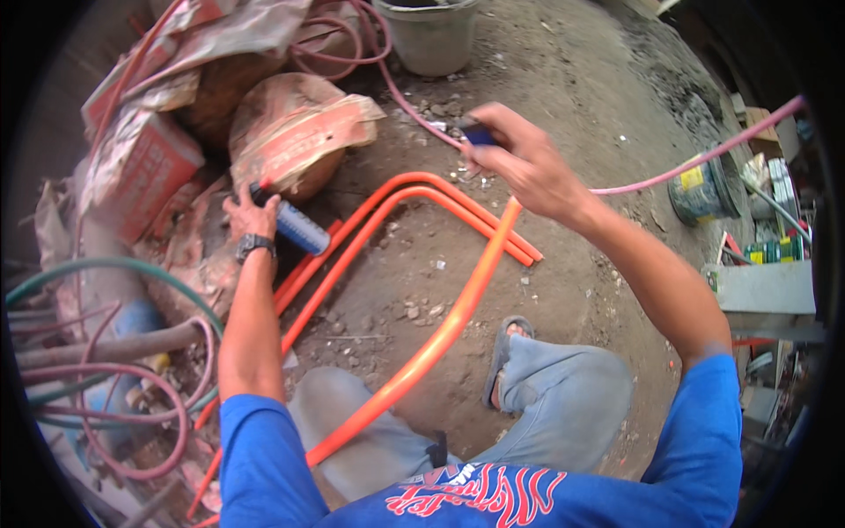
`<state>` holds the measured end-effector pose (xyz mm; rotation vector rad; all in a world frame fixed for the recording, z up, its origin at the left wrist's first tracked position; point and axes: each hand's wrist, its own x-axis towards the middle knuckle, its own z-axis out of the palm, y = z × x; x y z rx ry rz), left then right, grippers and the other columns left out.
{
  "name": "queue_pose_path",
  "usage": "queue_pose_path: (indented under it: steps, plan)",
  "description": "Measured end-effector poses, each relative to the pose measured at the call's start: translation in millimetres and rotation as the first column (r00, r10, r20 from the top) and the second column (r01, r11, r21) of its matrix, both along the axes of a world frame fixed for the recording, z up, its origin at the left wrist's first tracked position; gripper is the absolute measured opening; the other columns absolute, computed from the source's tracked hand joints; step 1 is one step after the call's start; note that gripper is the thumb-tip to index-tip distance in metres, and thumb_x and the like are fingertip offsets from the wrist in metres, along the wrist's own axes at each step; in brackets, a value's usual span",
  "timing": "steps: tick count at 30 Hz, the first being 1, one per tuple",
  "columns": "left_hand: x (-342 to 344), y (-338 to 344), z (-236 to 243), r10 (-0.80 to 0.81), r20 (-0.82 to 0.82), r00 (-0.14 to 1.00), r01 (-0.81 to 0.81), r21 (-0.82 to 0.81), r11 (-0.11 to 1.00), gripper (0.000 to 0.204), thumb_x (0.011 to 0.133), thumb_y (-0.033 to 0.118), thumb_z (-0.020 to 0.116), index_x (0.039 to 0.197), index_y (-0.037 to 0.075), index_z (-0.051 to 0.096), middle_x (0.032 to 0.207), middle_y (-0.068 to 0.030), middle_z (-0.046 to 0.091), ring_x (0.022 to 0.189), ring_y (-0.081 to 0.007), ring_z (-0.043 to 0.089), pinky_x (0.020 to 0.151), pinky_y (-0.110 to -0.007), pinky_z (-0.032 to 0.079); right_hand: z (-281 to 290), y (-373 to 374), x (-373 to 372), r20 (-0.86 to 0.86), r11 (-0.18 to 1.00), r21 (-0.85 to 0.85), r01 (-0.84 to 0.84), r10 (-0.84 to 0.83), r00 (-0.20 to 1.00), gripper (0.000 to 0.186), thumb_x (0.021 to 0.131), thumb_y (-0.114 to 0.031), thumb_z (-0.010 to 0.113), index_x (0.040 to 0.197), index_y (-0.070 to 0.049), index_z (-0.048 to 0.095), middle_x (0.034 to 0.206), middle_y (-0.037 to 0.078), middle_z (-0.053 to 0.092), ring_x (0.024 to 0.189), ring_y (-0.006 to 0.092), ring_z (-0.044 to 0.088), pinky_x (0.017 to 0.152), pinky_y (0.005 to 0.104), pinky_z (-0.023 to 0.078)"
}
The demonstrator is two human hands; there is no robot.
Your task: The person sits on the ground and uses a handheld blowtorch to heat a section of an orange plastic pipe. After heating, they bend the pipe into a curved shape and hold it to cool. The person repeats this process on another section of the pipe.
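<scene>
My left hand [250, 218], with a watch at the wrist, is closed around the dark top of a blue-and-white spray can [302, 231]. The can lies tilted, its base toward the orange tubes, and a small red spot shows at its top. My right hand [528, 163] is raised over the dirt floor, blurred, its fingers pinching a small dark blue object [480, 134] of unclear kind. Just below that hand is the upper end of a thick orange tube [449, 326], which runs down across my lap. Two bent orange tubes [414, 183] lie on the ground beyond it.
Torn sacks [299, 141] are heaped at upper left. A pink hose [687, 172] crosses behind my right hand. Coiled hoses [176, 414] crowd the left. A grey bucket [431, 40] stands at the back, a dark bucket [704, 189] at right. Stones dot the dirt floor [563, 290].
</scene>
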<state>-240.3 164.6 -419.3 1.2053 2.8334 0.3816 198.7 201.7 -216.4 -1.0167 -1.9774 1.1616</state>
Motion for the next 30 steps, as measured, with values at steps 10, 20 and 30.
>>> queue_pose_path:
  steps: [10, 20, 30]
  plan:
    - [-14.8, 5.8, 4.8, -0.057, 0.012, 0.998, 0.054, 0.171, 0.984, 0.069, 0.082, 0.047, 0.081, 0.135, 0.009, 0.056, 0.141, -0.0235, 0.052, 0.122, -0.0487, 0.061, 0.102, -0.054, 0.052, 13.1, -115.9, 72.9, -0.197, 0.892, -0.376, 0.253, -0.343, 0.918, 0.02, 0.104, -0.008, 0.055, 0.122, -0.001, 0.055, 0.1, 0.005, 0.065, 0.089, 0.0118, 0.064, 0.081, 0.0298, 0.053]
    - [20.9, -60.9, 89.9, -0.565, -0.319, 0.761, 0.597, 0.686, 0.417, 0.05, 0.089, 0.011, 0.08, 0.134, 0.005, 0.058, 0.14, -0.02, 0.057, 0.128, -0.037, 0.057, 0.111, -0.047, 0.044, 54.3, -119.4, 27.6, -0.363, 0.882, -0.432, 0.191, -0.363, 0.858, 0.021, 0.103, -0.007, 0.055, 0.123, -0.001, 0.055, 0.099, 0.007, 0.065, 0.086, 0.0144, 0.066, 0.079, 0.0313, 0.054]
    - [64.4, -60.7, 261.5, -0.901, 0.42, 0.11, -0.334, 0.869, 0.364, 0.049, 0.11, 0.036, 0.055, 0.144, 0.001, 0.052, 0.117, -0.0172, 0.073, 0.098, -0.0313, 0.075, 0.082, -0.04, 0.063, 37.9, -119.8, -20.4, -0.505, 0.826, -0.528, 0.198, -0.492, 0.709, 0.027, 0.109, -0.03, 0.057, 0.108, -0.004, 0.063, 0.077, -0.001, 0.058, 0.064, 0.0067, 0.052, 0.056, 0.0239, 0.043]
